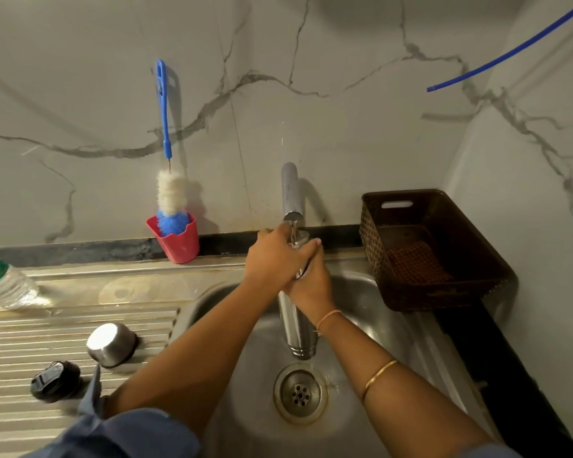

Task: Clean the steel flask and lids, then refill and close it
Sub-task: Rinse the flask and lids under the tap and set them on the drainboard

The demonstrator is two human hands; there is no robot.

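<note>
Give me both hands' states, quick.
Left hand: closed on the flask near its top, under the tap.
Right hand: closed on the flask just below.

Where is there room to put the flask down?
The ribbed drainboard is bare between the plastic bottle and the steel lid. So is the ledge left of the red cup. Under the tap it is crowded: the left hand and right hand grip the flask.
</note>
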